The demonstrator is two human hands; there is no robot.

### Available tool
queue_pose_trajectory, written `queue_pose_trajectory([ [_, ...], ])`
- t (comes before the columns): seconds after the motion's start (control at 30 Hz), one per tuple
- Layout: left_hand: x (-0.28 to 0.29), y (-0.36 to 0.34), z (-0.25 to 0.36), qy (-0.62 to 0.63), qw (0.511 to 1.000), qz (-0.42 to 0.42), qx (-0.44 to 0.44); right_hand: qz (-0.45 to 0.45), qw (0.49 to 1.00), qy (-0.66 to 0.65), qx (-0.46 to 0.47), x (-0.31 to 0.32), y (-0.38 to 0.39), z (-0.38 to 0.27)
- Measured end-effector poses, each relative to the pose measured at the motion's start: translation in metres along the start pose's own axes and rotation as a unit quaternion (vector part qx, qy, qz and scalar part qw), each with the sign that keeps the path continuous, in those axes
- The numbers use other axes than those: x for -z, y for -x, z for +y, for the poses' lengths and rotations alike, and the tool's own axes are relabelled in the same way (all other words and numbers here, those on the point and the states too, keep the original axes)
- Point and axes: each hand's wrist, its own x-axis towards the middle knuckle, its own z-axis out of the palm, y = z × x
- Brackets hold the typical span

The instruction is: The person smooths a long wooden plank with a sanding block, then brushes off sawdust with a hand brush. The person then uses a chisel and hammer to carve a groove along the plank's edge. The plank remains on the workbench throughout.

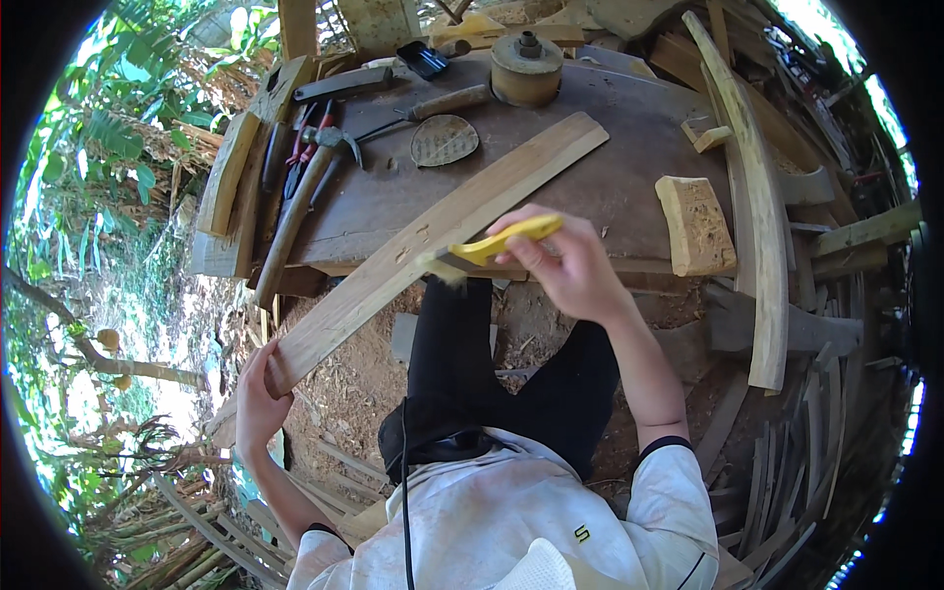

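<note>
A long wooden plank (482, 197) lies slantwise across the table's front edge, its near left end jutting out past the table. My left hand (261, 398) is closed around the plank near that end. My right hand (570, 267) grips a flat brush (482, 248) by its yellow handle, over the middle of the plank. The brush's pale bristles point down and left at the plank's near edge; whether they touch the wood I cannot tell.
On the dark table (629, 138) are a claw hammer (305, 202), red-handled pliers (317, 133), a wooden-handled tool (447, 102), an oval flat piece (444, 141) and a round can (526, 71). A wood block (696, 226) and long timber (752, 197) lie right. Scrap strips cover the ground.
</note>
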Motion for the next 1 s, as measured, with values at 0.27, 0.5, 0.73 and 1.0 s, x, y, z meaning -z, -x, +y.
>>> queue_pose_trajectory([
  [0.27, -0.002, -0.001, 0.008, 0.005, 1.0, -0.003, 0.005, 0.364, 0.856, 0.369, 0.001, 0.076, -0.018, 0.026],
  [0.5, 0.006, -0.003, 0.015, 0.042, 0.999, -0.026, 0.019, 0.113, 0.978, 0.154, 0.078, 0.0, -0.009, 0.004],
  [0.73, 0.003, 0.002, -0.006, 0.049, 0.997, -0.035, -0.042, 0.211, 0.969, 0.126, 0.002, 0.024, -0.012, 0.008],
  [1.0, 0.003, 0.002, -0.014, 0.073, 0.994, -0.079, 0.016, 0.126, 0.969, 0.165, 0.13, -0.032, -0.002, -0.018],
])
